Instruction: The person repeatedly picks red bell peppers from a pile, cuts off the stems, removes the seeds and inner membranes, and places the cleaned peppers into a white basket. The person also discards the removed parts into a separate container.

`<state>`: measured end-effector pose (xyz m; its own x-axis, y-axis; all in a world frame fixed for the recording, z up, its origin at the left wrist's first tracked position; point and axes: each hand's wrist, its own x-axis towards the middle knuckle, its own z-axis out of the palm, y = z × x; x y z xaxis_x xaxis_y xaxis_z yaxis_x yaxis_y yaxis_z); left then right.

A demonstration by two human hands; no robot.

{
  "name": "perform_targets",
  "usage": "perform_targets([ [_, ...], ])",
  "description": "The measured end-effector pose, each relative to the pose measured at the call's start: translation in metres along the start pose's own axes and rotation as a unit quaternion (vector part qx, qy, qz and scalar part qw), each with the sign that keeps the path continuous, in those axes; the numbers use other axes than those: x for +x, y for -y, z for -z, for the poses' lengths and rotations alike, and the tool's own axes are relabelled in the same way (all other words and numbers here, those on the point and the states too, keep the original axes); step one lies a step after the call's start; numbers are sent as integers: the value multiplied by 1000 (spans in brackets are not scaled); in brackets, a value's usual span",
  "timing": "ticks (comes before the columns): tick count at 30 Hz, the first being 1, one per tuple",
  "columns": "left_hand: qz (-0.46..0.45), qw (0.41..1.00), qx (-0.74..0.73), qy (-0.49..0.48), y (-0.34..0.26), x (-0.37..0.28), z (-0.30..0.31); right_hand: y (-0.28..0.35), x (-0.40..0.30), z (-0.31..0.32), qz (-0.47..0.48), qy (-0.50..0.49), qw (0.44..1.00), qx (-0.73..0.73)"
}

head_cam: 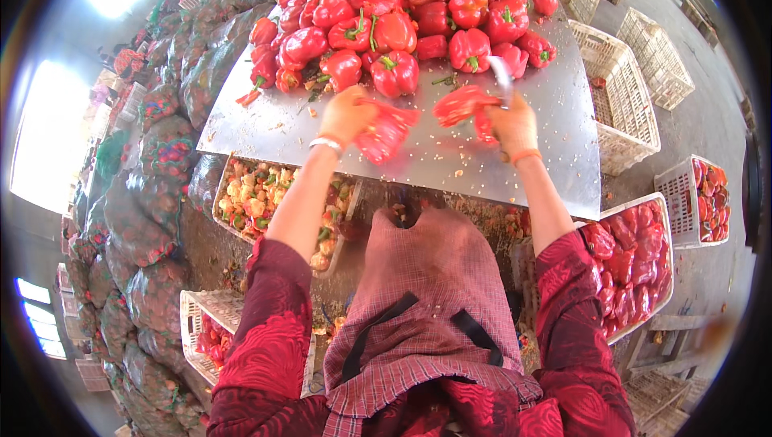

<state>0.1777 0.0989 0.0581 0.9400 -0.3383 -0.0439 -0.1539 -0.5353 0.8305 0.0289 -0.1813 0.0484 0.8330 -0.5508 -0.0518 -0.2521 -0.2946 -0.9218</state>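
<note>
Over the front part of a metal table (543,153), my left hand (347,116) holds a cut piece of red bell pepper (389,130), blurred by motion. My right hand (514,126) grips a knife (500,78), whose pale blade points up and away from me. A second piece of red pepper (463,105) hangs at that same hand, on the side facing the left one. Both hands appear to wear orange gloves. Just beyond them lies a heap of whole red bell peppers (395,73) with green stems. Loose seeds are scattered over the metal.
Below the table's left edge stands a crate of pepper cores (247,199). A crate of red pepper pieces (630,262) is at my right. An open plastic crate (621,78) and another crate (654,60) stand beyond the right edge. Stacked mesh sacks (163,153) line the left.
</note>
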Motion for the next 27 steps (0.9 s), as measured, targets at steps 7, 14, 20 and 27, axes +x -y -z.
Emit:
perform_targets([
  [7,-119,894,218,-373,37,-6,53,-7,18,40,108,-199,964,142],
  [14,-279,906,196,-251,-18,-64,-47,-6,-38,-120,220,-124,967,42],
  [20,-313,891,216,-247,2,-56,-43,14,-67,-68,191,-160,961,120],
  [27,-236,954,131,-127,-34,-105,-68,-62,-81,49,114,-163,973,119],
])
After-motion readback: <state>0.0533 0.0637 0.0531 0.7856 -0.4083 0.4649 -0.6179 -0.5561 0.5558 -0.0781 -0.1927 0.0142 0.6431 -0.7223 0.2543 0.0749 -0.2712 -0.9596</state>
